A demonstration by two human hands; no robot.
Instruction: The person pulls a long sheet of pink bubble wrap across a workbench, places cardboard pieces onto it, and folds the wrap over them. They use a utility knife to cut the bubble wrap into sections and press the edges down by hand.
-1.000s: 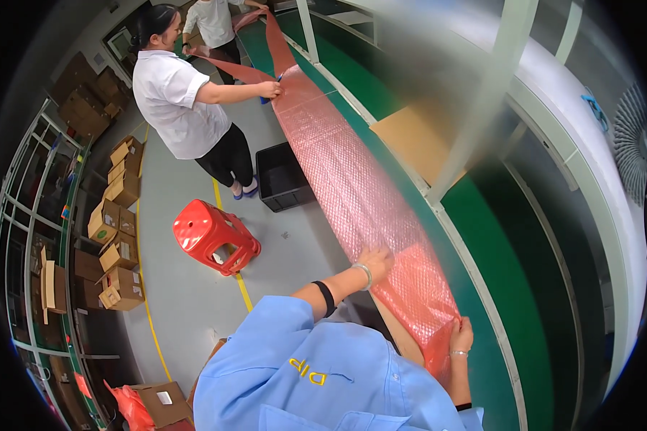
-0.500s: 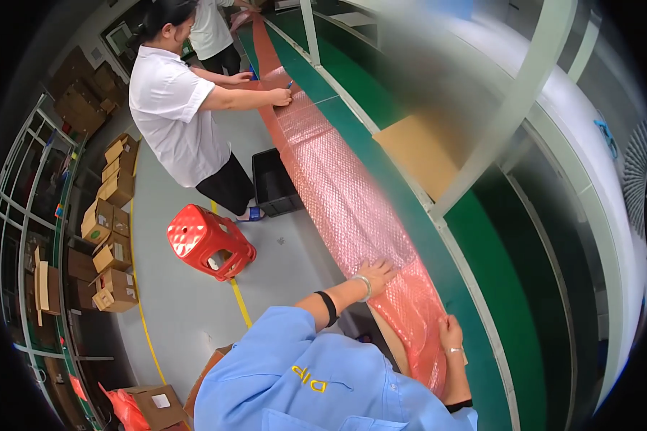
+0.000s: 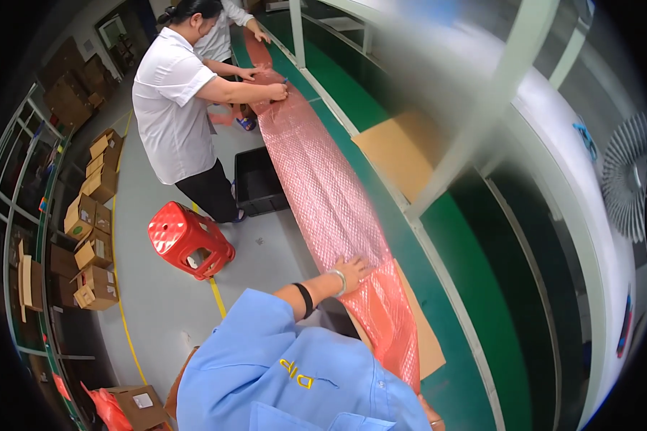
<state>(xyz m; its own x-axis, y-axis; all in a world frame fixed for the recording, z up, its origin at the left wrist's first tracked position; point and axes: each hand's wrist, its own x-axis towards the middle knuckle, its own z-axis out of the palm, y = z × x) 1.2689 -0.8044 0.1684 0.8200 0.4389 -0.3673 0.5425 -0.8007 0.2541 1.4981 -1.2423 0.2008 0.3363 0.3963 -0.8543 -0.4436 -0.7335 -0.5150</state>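
A long sheet of pink bubble wrap (image 3: 331, 194) runs down the green worktop (image 3: 456, 388). My left hand (image 3: 353, 273) lies flat on it, fingers spread, pressing the sheet down. At the lower edge of the view, my right hand (image 3: 430, 413) is closed on the near end of the wrap; most of its fingers are hidden. Beneath the near part of the wrap lies a brown cardboard sheet (image 3: 425, 337), its right side showing. Farther up, a co-worker's hand (image 3: 277, 91) holds a small blue-handled tool against the wrap.
A white metal frame post (image 3: 482, 115) rises along the right of the worktop, with another cardboard piece (image 3: 392, 151) beside it. A red plastic stool (image 3: 190, 241) and a black crate (image 3: 260, 183) stand on the floor at left. Cardboard boxes (image 3: 97, 248) line the left side.
My right hand has moved down toward me with the wrap's near end, uncovering more cardboard on its right. My left hand still presses on the wrap. The co-worker's hands stay at the far part.
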